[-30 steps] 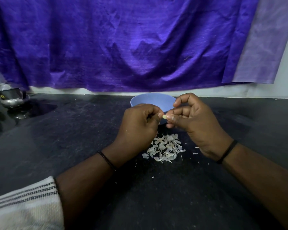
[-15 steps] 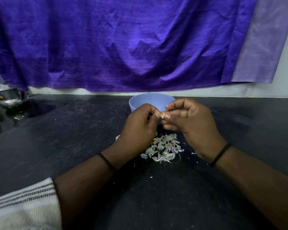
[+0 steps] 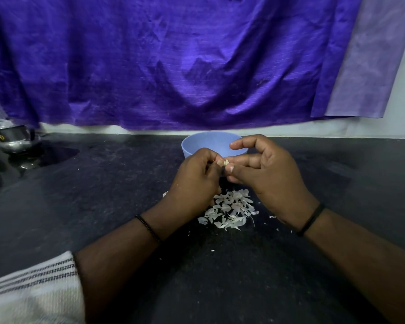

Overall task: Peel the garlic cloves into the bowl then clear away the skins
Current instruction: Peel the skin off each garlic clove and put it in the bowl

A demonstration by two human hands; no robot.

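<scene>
A small pale garlic clove (image 3: pixel 226 162) is pinched between the left hand (image 3: pixel 195 181) and right hand (image 3: pixel 267 176). A round light-blue plastic bowl (image 3: pixel 197 143) is seen just behind; papery white skins (image 3: pixel 229 211) are heaped below.

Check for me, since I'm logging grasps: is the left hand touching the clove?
Touching. The head view shows the left hand pinching the clove.

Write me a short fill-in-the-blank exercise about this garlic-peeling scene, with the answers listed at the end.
1. The left hand and right hand together pinch a small garlic ____.
2. The pile of skins lies on the black ____.
3. The bowl behind the hands is light ____ in colour.
4. The cloth hanging behind the bowl is ____.

Answers: clove; counter; blue; purple
</scene>
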